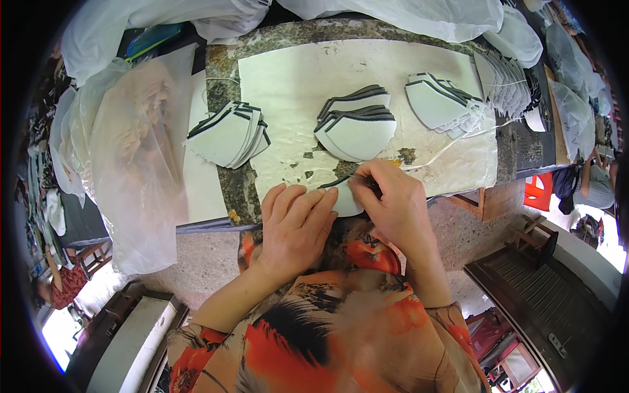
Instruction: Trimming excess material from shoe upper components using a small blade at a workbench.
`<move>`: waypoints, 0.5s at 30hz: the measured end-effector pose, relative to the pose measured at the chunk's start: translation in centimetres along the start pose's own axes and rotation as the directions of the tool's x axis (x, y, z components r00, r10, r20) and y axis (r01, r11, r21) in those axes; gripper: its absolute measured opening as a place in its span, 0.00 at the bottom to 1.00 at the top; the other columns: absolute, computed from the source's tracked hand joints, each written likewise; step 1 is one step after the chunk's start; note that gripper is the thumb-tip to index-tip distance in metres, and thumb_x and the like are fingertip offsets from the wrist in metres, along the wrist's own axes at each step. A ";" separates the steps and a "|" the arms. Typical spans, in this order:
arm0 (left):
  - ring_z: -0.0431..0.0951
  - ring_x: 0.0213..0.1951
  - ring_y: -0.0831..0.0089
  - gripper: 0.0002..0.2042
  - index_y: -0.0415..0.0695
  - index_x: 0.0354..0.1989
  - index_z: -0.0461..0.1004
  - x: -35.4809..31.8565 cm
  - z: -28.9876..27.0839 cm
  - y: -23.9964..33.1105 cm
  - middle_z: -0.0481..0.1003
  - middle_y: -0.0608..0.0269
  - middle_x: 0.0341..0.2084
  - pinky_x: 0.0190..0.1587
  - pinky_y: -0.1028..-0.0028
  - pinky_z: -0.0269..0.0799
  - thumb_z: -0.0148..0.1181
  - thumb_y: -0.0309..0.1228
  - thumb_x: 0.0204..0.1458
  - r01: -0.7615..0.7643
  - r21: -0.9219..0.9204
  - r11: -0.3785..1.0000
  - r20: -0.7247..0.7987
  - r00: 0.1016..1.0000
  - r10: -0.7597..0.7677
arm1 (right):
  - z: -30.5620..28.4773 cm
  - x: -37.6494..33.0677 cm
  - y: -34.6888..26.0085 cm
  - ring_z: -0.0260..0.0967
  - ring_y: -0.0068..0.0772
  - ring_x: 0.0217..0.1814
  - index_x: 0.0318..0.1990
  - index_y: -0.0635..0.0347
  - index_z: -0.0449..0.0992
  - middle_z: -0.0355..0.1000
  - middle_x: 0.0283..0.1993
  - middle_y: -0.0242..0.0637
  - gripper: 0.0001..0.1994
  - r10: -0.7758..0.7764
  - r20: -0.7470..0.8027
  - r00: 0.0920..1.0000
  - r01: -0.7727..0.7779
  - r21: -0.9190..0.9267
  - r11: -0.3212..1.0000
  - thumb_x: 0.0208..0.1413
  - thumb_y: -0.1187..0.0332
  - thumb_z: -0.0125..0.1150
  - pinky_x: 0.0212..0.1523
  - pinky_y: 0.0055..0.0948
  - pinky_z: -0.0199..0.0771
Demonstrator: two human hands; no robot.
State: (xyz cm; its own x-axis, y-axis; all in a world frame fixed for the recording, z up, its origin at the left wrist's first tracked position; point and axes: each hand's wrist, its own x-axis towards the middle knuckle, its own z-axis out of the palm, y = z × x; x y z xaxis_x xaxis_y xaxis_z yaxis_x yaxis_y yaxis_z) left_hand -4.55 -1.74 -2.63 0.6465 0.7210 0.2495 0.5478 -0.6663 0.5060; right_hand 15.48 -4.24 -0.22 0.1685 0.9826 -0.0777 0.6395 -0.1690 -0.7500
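A white curved piece with a dark edge point(347, 202) lies at the near edge of the table, between my hands. My left hand point(295, 223) rests palm down, its fingers stretched out and the fingertips touching the piece's left side. At the right side, my right hand point(396, 196) is closed in a pinch by the dark edge. A small dark thing shows at its fingers, too hidden to name. Just beyond sits a middle stack of similar white pieces point(357, 134). More stacks stand apart: a left stack point(226, 137) and a right stack point(442, 105).
A pale worn sheet point(288, 78) covers the mottled board point(239, 196). Fanned grey-white pieces with a cord point(504, 85) lie at far right. Clear plastic point(137, 164) hangs over the left table edge, and white plastic bags point(419, 16) line the back. A red stool point(538, 192) stands beyond.
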 end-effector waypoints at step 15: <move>0.69 0.48 0.61 0.20 0.49 0.53 0.82 0.9 0.5 0.8 0.73 0.66 0.41 0.59 0.55 0.62 0.69 0.31 0.49 -0.004 0.060 0.998 -0.034 0.999 0.006 | -0.4 0.2 1.1 0.74 0.53 0.35 0.39 0.61 0.75 0.74 0.33 0.45 0.07 0.008 -0.102 0.995 -0.008 0.004 1.000 0.59 0.69 0.66 0.35 0.43 0.73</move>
State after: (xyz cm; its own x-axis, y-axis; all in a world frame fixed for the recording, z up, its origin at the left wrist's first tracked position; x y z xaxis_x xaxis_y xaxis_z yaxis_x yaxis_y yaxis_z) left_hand -3.26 -1.70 -2.38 0.6314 0.7229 0.2807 0.5760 -0.6795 0.4544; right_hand 16.51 -4.21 -0.85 0.2494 0.9683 -0.0164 0.6350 -0.1763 -0.7522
